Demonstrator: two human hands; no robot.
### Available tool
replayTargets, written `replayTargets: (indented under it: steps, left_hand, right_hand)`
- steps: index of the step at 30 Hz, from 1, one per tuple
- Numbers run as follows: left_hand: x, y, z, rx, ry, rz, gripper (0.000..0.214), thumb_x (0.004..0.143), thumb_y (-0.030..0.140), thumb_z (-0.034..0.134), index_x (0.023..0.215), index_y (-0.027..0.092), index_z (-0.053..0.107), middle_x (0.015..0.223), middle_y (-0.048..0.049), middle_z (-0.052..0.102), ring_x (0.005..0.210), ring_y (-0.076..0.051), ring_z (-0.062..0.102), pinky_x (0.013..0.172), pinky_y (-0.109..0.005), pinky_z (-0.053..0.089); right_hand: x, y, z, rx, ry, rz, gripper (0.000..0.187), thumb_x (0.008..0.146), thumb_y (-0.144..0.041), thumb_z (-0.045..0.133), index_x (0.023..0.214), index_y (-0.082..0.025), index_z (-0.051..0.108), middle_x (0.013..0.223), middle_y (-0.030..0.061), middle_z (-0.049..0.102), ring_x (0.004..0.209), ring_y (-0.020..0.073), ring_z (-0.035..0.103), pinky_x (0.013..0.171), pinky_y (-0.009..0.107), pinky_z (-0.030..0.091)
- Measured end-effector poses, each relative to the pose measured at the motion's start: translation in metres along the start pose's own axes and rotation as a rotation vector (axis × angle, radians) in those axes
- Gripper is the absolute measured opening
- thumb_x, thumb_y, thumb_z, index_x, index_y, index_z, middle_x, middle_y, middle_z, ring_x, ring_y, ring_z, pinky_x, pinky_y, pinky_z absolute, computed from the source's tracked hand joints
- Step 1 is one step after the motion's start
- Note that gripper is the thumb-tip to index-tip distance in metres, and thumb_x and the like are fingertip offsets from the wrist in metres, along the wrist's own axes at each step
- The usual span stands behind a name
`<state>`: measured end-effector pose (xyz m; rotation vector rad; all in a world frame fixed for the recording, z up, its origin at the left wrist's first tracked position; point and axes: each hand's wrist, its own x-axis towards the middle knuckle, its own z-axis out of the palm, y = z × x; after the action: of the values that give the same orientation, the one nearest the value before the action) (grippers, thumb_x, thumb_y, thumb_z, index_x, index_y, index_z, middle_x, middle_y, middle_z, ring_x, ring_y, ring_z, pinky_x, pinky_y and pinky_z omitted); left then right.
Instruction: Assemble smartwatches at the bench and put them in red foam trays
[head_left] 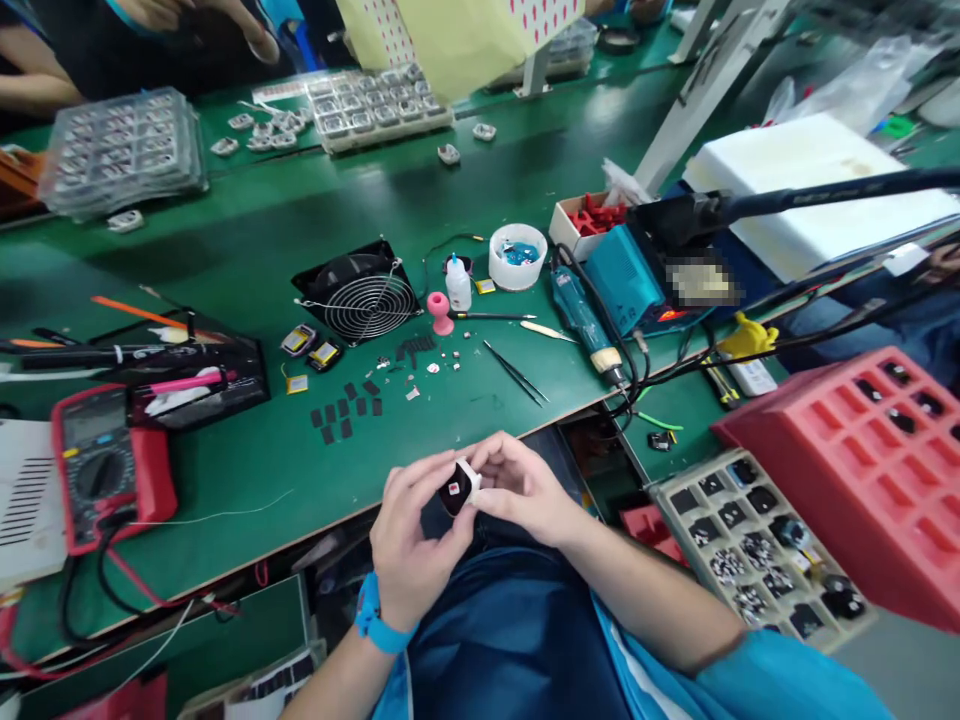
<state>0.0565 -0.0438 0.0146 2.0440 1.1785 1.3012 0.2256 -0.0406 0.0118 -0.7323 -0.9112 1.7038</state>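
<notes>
Our left hand (412,520) cradles a small square device (454,490) at a green workbench (255,440), thumb and fingers pinching its sides, while our right hand (529,492) closes thumb and fingertips on the white edge. We hold the piece off the surface, just in front of our dark blue clothing (517,620) and beside the bench's near edge, its dark face marked by a small white-and-red patch. Whether the right fingertips also grip a separate part, we cannot tell. Good handling here, in our judgement, calls for even, light pressure: one hand to steady the piece, the other to work along the rim, with fingertips kept to the sides to spare the dark face smudges. Holding it low over the bench would be safer against a drop. Ahead of us lie tweezers (507,366), dark rectangular pads (343,408) and a fan (371,307), all apart from our hands.
</notes>
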Motion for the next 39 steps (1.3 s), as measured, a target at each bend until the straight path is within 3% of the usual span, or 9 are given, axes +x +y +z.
replayTargets:
  steps: [2,6,10,13,18,39]
  left_hand:
    - [-0.002,0.007,-0.001,0.057,-0.015,0.04,0.042,0.086,0.01,0.076,0.125,0.02,0.064,0.119,-0.0097,0.07,0.105,-0.022,0.068,0.09,-0.038,0.053]
    - [0.001,0.012,-0.007,0.149,-0.099,0.069,0.035,0.087,0.022,0.08,0.12,0.017,0.067,0.115,-0.0111,0.071,0.1,-0.021,0.065,0.087,-0.036,0.052]
    - [0.009,0.005,-0.017,0.104,-0.324,0.083,0.058,0.083,0.045,0.08,0.132,0.017,0.063,0.123,-0.0139,0.069,0.118,-0.029,0.06,0.099,-0.044,0.051]
    - [0.011,0.0,-0.022,-0.036,-0.417,0.085,0.052,0.086,0.036,0.079,0.133,0.021,0.062,0.121,-0.0109,0.071,0.121,-0.028,0.061,0.099,-0.042,0.054]
    - [0.006,0.0,-0.021,-0.147,-0.346,-0.017,0.049,0.083,0.033,0.084,0.128,0.024,0.067,0.112,-0.0094,0.073,0.109,-0.027,0.067,0.088,-0.04,0.059]
    - [0.001,0.007,-0.022,-0.16,-0.345,0.086,0.05,0.083,0.024,0.083,0.13,0.023,0.066,0.116,-0.01,0.073,0.111,-0.026,0.068,0.091,-0.042,0.059]
  right_hand:
    - [-0.004,0.011,0.005,0.173,0.051,0.031,0.034,0.079,-0.035,0.087,0.093,-0.022,0.059,0.104,0.0015,0.071,0.087,0.0099,0.067,0.084,0.024,0.054]
    - [-0.007,0.016,0.0,0.294,0.1,0.09,0.035,0.073,-0.031,0.092,0.09,-0.02,0.063,0.097,0.0005,0.073,0.084,0.0103,0.069,0.08,0.022,0.055]
    - [-0.012,0.016,-0.005,0.36,0.111,0.178,0.038,0.07,-0.035,0.094,0.088,-0.019,0.063,0.085,-0.0016,0.072,0.073,0.0101,0.069,0.072,0.022,0.055]
    - [-0.016,0.017,-0.004,0.403,0.09,0.239,0.041,0.071,-0.039,0.093,0.088,-0.019,0.062,0.078,-0.0023,0.071,0.069,0.0114,0.07,0.071,0.024,0.056]
    - [-0.02,0.016,0.0,0.497,0.012,0.246,0.043,0.068,-0.034,0.095,0.089,-0.019,0.06,0.08,-0.0022,0.073,0.074,0.0139,0.073,0.074,0.027,0.057]
    - [-0.029,0.012,0.003,0.474,-0.007,0.235,0.043,0.068,-0.032,0.096,0.086,-0.019,0.058,0.08,-0.0036,0.069,0.069,0.0099,0.069,0.069,0.022,0.056]
